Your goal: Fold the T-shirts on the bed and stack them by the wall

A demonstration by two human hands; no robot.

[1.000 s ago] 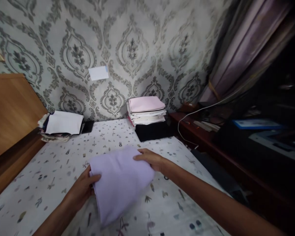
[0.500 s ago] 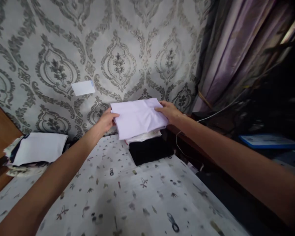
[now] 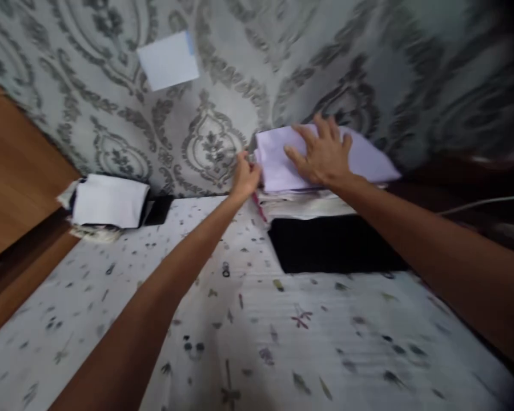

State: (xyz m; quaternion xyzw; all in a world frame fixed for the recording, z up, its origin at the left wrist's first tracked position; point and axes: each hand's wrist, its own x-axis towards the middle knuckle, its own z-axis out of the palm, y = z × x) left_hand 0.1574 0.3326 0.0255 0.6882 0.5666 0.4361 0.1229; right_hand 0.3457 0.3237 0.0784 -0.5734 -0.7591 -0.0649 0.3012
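A folded lavender cloth point(image 3: 278, 162) lies on top of a stack of folded white fabric point(image 3: 308, 206) against the wall. My right hand point(image 3: 325, 151) rests flat on the lavender cloth with its fingers spread. At the left edge of that cloth, my left hand point(image 3: 245, 177) has its fingers curled and its thumb against the edge, gripping it there; some fingertips are hidden. In front of the white fabric, a black folded cloth point(image 3: 334, 245) sticks out at the bottom of the stack. A narrow pinkish-red edge point(image 3: 259, 206) shows at the stack's left side.
Another pile, topped by a white folded cloth point(image 3: 109, 201), sits at the left beside a dark flat item point(image 3: 158, 210). Under everything spreads a patterned bedsheet point(image 3: 240, 319). A wooden panel point(image 3: 17, 177) stands at left; a white card point(image 3: 169, 61) is on the wallpaper.
The lavender cloth, held between both hands before, now lies on the stack. My right hand has let go and flattened onto its top. The view has swung, shifting the stack to the right.
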